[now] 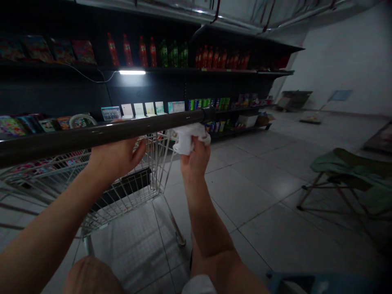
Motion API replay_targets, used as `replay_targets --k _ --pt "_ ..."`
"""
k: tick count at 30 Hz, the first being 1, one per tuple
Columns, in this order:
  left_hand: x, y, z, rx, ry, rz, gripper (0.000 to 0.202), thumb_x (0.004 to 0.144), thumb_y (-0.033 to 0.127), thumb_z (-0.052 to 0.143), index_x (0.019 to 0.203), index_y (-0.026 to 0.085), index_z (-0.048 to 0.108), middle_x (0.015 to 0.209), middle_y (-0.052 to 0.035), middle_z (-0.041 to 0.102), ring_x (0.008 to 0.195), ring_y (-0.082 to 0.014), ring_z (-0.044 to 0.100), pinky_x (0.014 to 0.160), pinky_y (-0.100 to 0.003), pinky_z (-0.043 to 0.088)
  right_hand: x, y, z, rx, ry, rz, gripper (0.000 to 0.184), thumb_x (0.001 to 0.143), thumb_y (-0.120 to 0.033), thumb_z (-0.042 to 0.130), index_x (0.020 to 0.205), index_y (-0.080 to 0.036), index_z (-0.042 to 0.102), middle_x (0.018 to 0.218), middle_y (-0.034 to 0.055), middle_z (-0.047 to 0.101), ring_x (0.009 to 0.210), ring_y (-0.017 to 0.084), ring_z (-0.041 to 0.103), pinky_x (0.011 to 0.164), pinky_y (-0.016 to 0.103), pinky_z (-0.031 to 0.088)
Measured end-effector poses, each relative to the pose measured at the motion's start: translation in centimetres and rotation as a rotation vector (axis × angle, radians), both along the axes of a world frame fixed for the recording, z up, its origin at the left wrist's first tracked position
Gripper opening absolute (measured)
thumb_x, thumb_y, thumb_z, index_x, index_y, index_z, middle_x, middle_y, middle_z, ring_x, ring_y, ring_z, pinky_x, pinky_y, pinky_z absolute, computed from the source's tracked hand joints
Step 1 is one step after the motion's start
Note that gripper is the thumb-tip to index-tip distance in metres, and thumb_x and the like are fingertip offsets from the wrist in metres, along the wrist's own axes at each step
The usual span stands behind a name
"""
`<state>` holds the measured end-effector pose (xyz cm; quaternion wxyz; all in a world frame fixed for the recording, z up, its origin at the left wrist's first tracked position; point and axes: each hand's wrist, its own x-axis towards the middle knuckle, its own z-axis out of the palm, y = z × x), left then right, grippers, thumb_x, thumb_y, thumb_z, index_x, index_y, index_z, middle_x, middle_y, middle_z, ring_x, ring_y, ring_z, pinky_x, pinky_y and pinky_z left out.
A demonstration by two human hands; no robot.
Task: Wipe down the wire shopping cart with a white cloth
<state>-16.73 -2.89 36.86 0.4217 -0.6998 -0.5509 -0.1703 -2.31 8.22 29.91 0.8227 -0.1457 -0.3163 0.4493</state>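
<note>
A shopping cart (131, 204) with a wire basket stands in front of me, its dark handle bar (101, 132) running across from the left. Beneath and behind that bar, my left hand (118, 153) is closed on the cart; the bar hides most of its fingers, while the thumb shows. My right hand (196, 157) grips a crumpled white cloth (185, 139) just below the bar's right end. The cloth is up against the underside of the bar or very near it; I cannot tell which.
Dark shelves (159, 87) ahead carry red bottles (142, 51), green bottles (174, 53), cans (208, 103) and boxes. A lit tube lamp (132, 72) hangs under the upper shelf. At right stands a folding chair (346, 171) on the tiled floor (257, 192), with a mop (315, 116) farther back.
</note>
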Motion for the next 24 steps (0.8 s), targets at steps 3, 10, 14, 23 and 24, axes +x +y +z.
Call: replay_targets --k 3,10,14,23,24 --pt "1.5 3.0 1.3 -0.046 0.049 -0.067 0.048 0.097 0.035 0.028 0.114 0.012 0.067 0.110 -0.0191 0.067 0.106 -0.0310 0.060 0.090 -0.043 0.048 1.5 2.0 -1.2 0.014 -0.155 -0.460 0.029 0.081 -0.029 0.044 0.109 -0.025 0.048 0.111 0.0058 0.055 0.108 0.017 0.060 0.095 0.040 0.053" --pt "5.0 9.5 0.9 -0.203 0.158 -0.092 0.043 0.093 0.021 0.029 0.099 0.014 0.071 0.090 -0.0155 0.071 0.088 -0.0269 0.064 0.084 -0.042 0.045 0.3 6.3 -5.0 0.080 -0.629 -0.455 0.036 0.069 -0.018 0.042 0.104 -0.019 0.051 0.105 0.0081 0.059 0.102 0.019 0.058 0.100 0.041 0.047" --pt "5.3 10.8 0.3 -0.191 0.020 -0.125 0.049 0.099 0.033 0.025 0.108 0.019 0.071 0.092 -0.0129 0.072 0.089 -0.0254 0.064 0.089 -0.043 0.044 5.3 8.5 -5.9 0.084 -0.965 -0.258 0.023 0.073 -0.024 0.053 0.094 -0.018 0.059 0.089 0.0037 0.064 0.082 0.017 0.059 0.084 0.034 0.051" --pt "5.1 10.2 0.6 -0.243 -0.075 -0.100 0.049 0.095 0.048 0.034 0.100 0.019 0.073 0.084 -0.0109 0.073 0.087 -0.0263 0.066 0.087 -0.042 0.046 11.3 12.0 3.2 0.217 -0.806 -0.475 0.010 0.084 -0.020 0.053 0.089 -0.018 0.062 0.094 0.0011 0.065 0.096 0.014 0.061 0.094 0.038 0.051" --pt "5.1 9.9 0.8 -0.265 -0.069 -0.087 0.047 0.095 0.047 0.035 0.102 0.019 0.073 0.085 -0.0108 0.073 0.088 -0.0266 0.066 0.088 -0.042 0.046 9.9 12.3 4.2 0.260 -0.731 -0.336 0.011 0.087 -0.022 0.051 0.089 -0.018 0.062 0.092 -0.0011 0.065 0.094 0.012 0.062 0.092 0.035 0.052"
